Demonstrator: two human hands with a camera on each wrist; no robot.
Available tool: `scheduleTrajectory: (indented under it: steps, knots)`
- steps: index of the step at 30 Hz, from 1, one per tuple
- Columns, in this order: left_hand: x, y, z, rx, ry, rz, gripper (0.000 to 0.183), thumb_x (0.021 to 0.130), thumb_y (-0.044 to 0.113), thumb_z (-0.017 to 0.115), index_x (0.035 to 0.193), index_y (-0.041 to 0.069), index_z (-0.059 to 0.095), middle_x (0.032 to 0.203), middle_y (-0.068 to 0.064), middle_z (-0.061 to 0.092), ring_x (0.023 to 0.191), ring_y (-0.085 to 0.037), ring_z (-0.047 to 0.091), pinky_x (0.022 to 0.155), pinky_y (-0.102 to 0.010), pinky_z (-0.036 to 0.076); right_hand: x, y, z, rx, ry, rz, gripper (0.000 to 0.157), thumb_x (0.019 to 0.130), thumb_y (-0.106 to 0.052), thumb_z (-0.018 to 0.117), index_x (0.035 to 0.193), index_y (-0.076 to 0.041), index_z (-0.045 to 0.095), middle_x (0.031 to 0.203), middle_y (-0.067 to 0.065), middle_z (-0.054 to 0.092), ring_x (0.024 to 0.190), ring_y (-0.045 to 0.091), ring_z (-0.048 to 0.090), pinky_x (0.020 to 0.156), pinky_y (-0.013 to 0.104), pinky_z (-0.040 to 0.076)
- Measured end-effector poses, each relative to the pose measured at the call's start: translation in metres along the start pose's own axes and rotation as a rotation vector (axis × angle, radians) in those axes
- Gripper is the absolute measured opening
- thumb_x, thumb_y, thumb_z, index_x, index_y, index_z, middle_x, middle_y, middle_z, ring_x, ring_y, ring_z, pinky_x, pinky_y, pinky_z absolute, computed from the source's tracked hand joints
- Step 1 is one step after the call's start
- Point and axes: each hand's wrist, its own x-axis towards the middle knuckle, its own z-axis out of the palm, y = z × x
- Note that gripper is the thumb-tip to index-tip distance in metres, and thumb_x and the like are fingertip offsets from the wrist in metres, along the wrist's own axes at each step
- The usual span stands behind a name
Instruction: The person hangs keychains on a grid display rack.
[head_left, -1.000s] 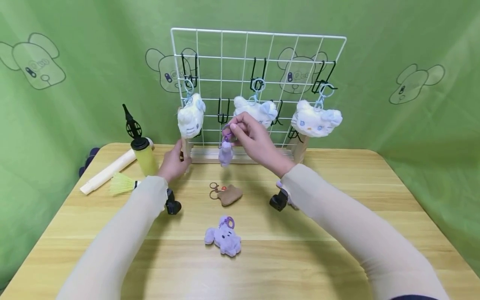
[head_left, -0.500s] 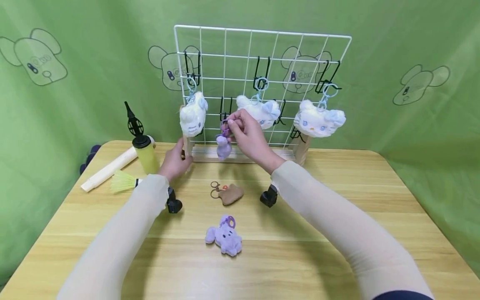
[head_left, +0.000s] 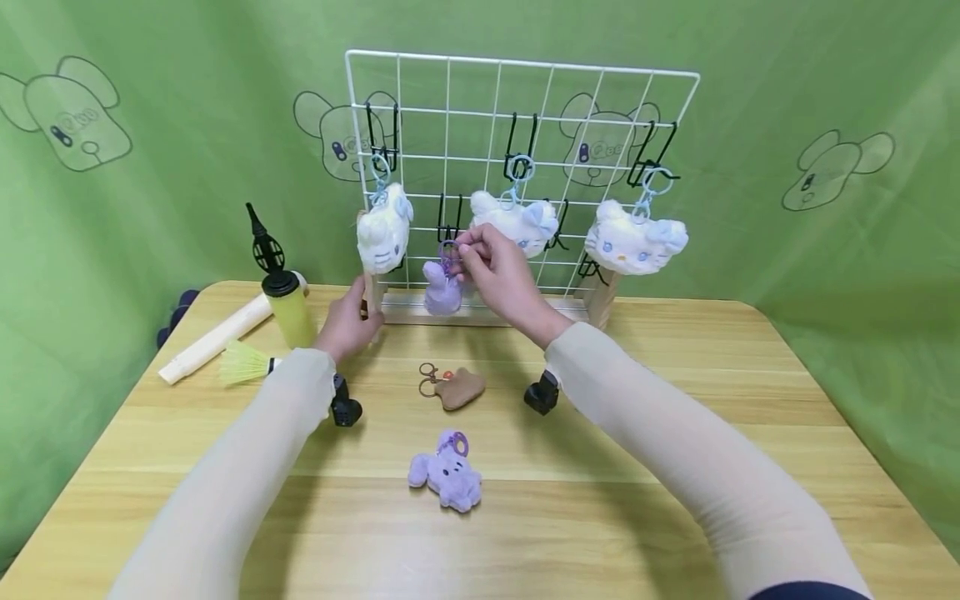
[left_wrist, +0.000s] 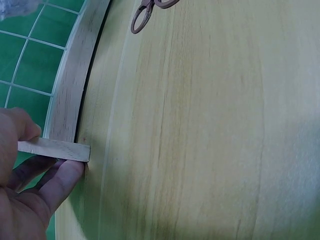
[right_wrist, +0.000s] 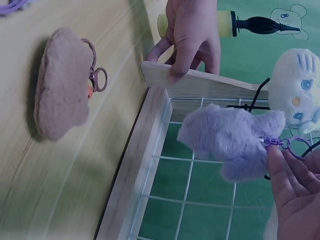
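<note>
My left hand (head_left: 349, 323) grips the wooden side board (left_wrist: 62, 149) of a white wire grid rack (head_left: 525, 63), thumb on one face and fingers on the other. A purple plush keychain (right_wrist: 220, 132) hangs from my right hand (head_left: 508, 279), which pinches it by its purple ring and chain. That ring (right_wrist: 299, 146) is right at a lower black hook (head_left: 448, 229) and overlaps it in the head view. White cat plush keychains hang on the upper hooks: a left one (head_left: 384, 232), a middle one (head_left: 528, 223), partly hidden by my right hand, and a right one (head_left: 636, 240).
On the wooden table (head_left: 637, 517) lie a brown plush keychain (head_left: 460, 389) and another purple plush keychain (head_left: 448, 475). At the left are a yellow pump bottle (head_left: 291, 317), a white tube (head_left: 217, 340) and a yellow shuttlecock (head_left: 243, 364). Green cloth (head_left: 780, 92) hangs behind.
My right hand has moved slightly left and brought the purple keychain's ring up to the lower hook; the plush has swung and turned. My left hand stays on the side board.
</note>
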Motion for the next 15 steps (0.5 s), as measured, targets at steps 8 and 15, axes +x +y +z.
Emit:
scheduleTrajectory:
  steps: [8,15]
  knots:
    - [0.001,-0.002,-0.001,0.006,0.002,0.003,0.069,0.101,0.006,0.054,0.163,0.004,0.024,0.142,-0.035,0.057,0.120,-0.047,0.064,0.101,-0.054,0.059,-0.012,-0.004,-0.020,-0.110,-0.058,-0.015,0.025,0.109,-0.004,0.048,0.129,0.008,0.056,0.125,0.027,0.069,0.113,0.036,0.073,0.096,0.034,0.063]
    - [0.001,0.000,0.000,0.031,0.000,0.005,0.065,0.101,0.006,0.055,0.160,0.002,0.028,0.141,-0.036,0.057,0.122,-0.048,0.064,0.102,-0.055,0.058,-0.036,-0.003,-0.050,-0.215,-0.116,-0.058,0.023,0.109,-0.006,0.051,0.124,0.008,0.061,0.120,0.024,0.072,0.111,0.035,0.074,0.093,0.028,0.063]
